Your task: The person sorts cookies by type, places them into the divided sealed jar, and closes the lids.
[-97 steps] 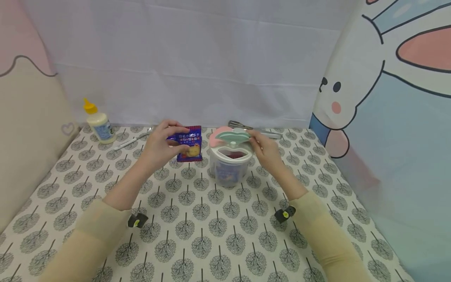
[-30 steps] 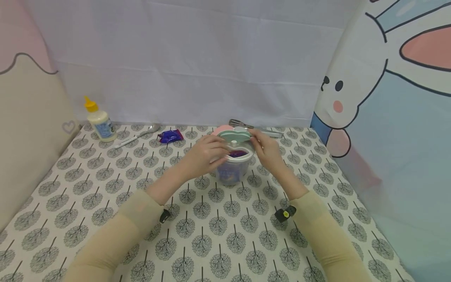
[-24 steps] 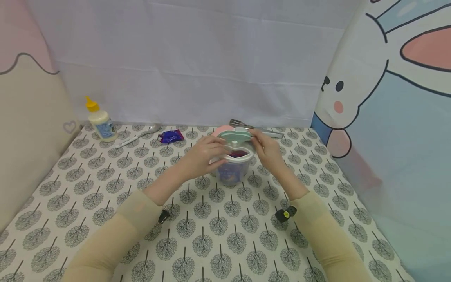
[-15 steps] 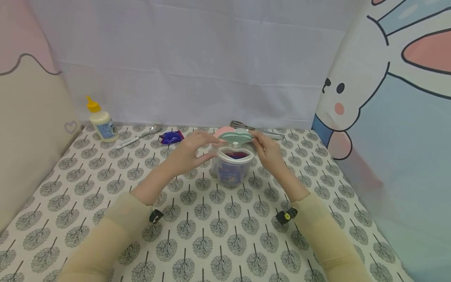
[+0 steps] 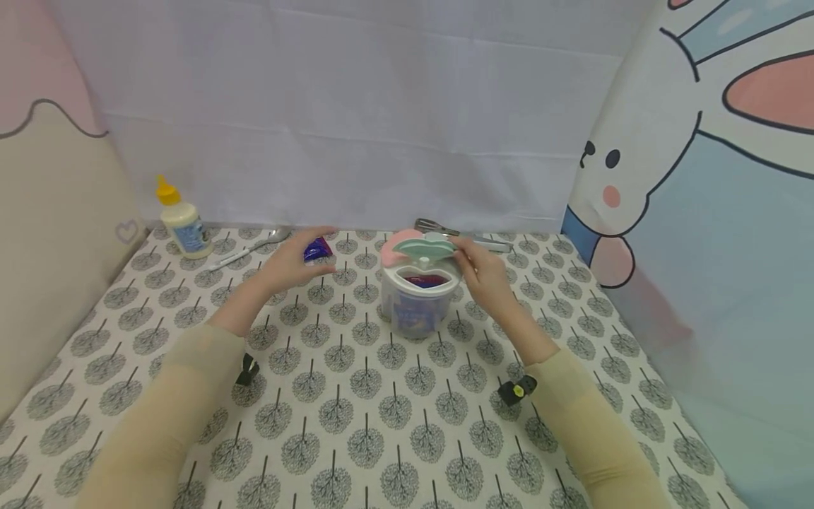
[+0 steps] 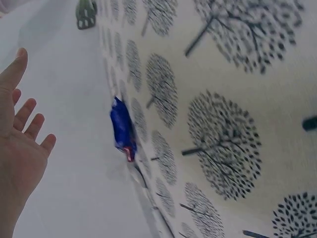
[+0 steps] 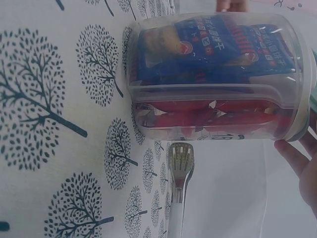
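A clear lidded container (image 5: 416,314) stands on the table with blue and red wrapped biscuit packets inside, plain in the right wrist view (image 7: 213,54). Its green flap (image 5: 422,247) is raised over the opening. My right hand (image 5: 486,276) pinches the flap's right edge between thumb and fingers. Left of the container, my left hand (image 5: 291,263) has thumb and fingers spread apart with nothing between them. Just beyond it lies a blue biscuit packet (image 5: 317,249), partly hidden by that hand. The left wrist view shows this packet (image 6: 122,126) apart from the fingers (image 6: 32,124).
A yellow-capped bottle (image 5: 188,227) stands at the back left. A spoon (image 5: 248,249) lies beside it, near the packet. Metal tongs with a slotted head (image 5: 434,225) lie behind the container. Cloth walls close in the back and both sides.
The left hand held a biscuit packet, was then at the container's opening, and has now moved back left without it, near the other packet. The right hand keeps its hold on the flap.
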The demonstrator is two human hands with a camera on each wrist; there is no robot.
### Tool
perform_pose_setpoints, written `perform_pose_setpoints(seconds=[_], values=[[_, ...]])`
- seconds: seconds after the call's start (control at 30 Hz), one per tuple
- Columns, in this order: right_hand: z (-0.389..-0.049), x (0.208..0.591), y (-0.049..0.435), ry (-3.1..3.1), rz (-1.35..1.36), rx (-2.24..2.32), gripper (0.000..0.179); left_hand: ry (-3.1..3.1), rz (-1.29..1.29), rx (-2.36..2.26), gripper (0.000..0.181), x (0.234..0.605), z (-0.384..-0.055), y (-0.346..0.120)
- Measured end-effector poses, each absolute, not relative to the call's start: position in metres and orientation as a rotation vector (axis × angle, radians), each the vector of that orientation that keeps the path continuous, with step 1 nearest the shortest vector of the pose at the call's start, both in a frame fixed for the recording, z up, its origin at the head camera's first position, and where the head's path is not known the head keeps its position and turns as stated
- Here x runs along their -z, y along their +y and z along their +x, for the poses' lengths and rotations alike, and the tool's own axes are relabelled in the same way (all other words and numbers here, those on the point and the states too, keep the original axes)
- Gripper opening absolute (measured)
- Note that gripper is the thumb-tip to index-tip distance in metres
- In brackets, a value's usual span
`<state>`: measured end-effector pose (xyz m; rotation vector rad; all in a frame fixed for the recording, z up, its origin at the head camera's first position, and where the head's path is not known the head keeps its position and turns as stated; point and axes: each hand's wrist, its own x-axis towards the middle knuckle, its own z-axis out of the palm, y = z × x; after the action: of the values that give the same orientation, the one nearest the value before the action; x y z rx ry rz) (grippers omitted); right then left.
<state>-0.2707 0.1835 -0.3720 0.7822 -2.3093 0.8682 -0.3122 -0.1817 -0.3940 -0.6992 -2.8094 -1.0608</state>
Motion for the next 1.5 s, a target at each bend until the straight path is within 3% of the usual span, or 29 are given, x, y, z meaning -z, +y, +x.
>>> perform_pose_setpoints(seconds=[0.23,0.6,0.77,1.13,1.5], values=[[-0.270,0.372,0.181,-2.309,0.787,-0.885,0.023,-2.987,-0.486,1.123,0.093,0.421,-0.331,-0.218],[-0.270,0.372,0.177,-2.336,0.793,-0.884,0.022,-3.153,-0.424,0.947,0.101,0.442,-0.343,-0.239],[-0.271,0.372,0.177,-2.335,0.797,-0.871,0.023,-3.150,-0.420,0.844,0.095,0.447,-0.346,-0.236],[-0.273,0.372,0.177,-2.337,0.790,-0.876,0.024,-3.080,-0.462,0.795,0.061,0.444,-0.340,-0.227],[-0.271,0.372,0.182,-2.315,0.780,-0.884,0.024,-3.066,-0.513,0.833,0.057,0.442,-0.332,-0.219]])
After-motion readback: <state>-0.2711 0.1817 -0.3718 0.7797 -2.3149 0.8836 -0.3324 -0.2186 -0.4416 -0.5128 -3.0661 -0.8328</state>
